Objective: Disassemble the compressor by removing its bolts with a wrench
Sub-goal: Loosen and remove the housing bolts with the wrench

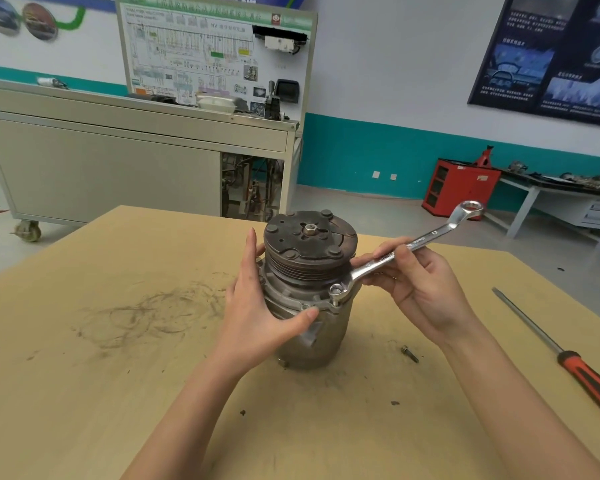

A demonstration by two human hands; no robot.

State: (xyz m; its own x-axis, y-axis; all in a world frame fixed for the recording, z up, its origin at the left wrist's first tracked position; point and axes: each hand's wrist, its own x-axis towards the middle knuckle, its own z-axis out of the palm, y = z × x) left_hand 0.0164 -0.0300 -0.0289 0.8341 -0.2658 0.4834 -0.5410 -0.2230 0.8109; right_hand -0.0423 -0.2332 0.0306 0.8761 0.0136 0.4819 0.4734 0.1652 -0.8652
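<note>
On the table [125, 358] one bolt [409, 353] lies freed; left hand [257, 313] clasps the compressor [309, 341], fingers of the right hand [426, 289] pinch the wrench [406, 247] seated on another flange bolt [336, 290].

Scuffed wooden table [84, 375], compressor [326, 336] standing upright, loose bolt [409, 353], screwdriver [574, 368] at right

The bench [84, 341] is pale tan wood grain, smeared with dark looping smudges [160, 310]. The compressor [326, 334] has a dull grey body under a dark brown, rust-toned pulley [310, 244]. The wrench [420, 240] is bright silver. The screwdriver [568, 364] has a red-and-black handle. The wall [395, 81] is white above a teal band; the cabinet [461, 188] is red.
</note>
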